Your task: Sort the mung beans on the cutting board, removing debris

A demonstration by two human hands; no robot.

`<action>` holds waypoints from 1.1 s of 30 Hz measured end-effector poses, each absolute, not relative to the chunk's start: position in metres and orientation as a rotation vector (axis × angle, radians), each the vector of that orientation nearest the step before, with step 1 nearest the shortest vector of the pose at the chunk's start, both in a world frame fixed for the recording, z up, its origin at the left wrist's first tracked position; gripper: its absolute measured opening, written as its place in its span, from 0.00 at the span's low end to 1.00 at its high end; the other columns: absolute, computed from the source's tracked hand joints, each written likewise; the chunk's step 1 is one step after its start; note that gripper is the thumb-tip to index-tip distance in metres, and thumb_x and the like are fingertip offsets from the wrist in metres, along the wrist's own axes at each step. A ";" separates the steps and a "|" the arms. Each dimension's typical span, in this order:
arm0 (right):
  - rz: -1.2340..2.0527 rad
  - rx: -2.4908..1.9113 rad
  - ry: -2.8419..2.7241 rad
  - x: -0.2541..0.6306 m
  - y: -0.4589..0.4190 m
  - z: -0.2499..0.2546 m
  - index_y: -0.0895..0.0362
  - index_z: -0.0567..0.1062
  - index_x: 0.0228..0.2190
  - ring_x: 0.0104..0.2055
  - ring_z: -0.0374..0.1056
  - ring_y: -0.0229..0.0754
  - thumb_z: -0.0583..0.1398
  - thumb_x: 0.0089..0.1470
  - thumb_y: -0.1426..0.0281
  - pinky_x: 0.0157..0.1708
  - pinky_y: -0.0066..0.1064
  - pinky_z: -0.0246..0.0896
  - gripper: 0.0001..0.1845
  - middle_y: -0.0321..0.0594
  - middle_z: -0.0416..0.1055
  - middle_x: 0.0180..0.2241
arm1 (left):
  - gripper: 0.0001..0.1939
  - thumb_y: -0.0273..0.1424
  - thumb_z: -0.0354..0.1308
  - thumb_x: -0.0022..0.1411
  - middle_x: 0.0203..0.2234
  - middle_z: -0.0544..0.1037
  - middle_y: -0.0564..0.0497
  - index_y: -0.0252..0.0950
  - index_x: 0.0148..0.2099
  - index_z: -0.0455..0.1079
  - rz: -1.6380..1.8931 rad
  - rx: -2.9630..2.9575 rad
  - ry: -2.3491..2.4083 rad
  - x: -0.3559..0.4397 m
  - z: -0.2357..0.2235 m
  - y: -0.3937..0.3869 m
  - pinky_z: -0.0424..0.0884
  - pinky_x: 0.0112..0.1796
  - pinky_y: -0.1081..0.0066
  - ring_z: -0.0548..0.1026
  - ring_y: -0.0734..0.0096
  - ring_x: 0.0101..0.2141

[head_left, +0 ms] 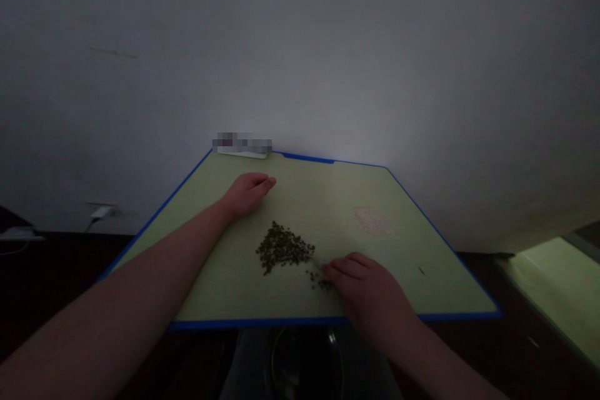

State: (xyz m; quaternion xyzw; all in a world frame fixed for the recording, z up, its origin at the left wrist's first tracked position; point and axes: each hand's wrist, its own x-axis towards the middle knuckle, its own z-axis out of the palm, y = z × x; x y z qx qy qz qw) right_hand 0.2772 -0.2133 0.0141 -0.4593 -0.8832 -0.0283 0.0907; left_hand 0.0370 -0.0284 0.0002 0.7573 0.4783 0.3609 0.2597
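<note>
A spread pile of small dark greenish-brown beans or seeds [281, 246] lies near the middle of the pale yellow-green tabletop [309, 200]. My right hand [368, 284] is just right of the pile, its fingers pinched on a thin pale tool [317, 262]. The tool's tip reaches the pile's right edge; its exact kind is too blurred to tell. Beneath those fingers lies a smaller scatter of the same bits [320, 281]. My left hand [248, 192] rests on the table behind and left of the pile, closed in a loose fist, with nothing visible in it.
A thin patch of pale pinkish grains [372, 220] lies to the right. Farther right is a small dark sliver [422, 271]. A white tray-like item [242, 152], partly pixelated, stands at the back left edge by the wall. Below the front edge is a round shiny vessel [304, 362].
</note>
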 end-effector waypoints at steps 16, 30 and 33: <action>0.024 -1.408 -2.414 0.299 -0.190 0.020 0.58 0.76 0.41 0.38 0.68 0.41 0.52 0.52 0.78 0.40 0.34 0.65 0.18 0.42 0.75 0.37 | 0.22 0.44 0.45 0.58 0.14 0.52 0.58 0.35 0.19 0.52 0.961 2.071 1.277 0.035 -0.002 -0.027 0.49 0.23 0.73 0.53 0.79 0.18; -0.068 -1.351 -2.514 0.280 -0.212 0.017 0.62 0.75 0.42 0.37 0.66 0.44 0.51 0.48 0.81 0.38 0.36 0.65 0.21 0.47 0.75 0.36 | 0.22 0.44 0.45 0.58 0.14 0.52 0.58 0.35 0.19 0.53 0.950 2.076 1.307 0.036 0.000 -0.027 0.49 0.22 0.73 0.54 0.79 0.18; -0.057 -1.353 -2.516 0.278 -0.208 0.017 0.62 0.75 0.42 0.37 0.66 0.44 0.52 0.48 0.80 0.39 0.37 0.65 0.20 0.47 0.75 0.36 | 0.22 0.44 0.45 0.58 0.14 0.52 0.58 0.35 0.19 0.53 0.958 2.089 1.292 0.036 0.001 -0.028 0.49 0.22 0.73 0.54 0.79 0.19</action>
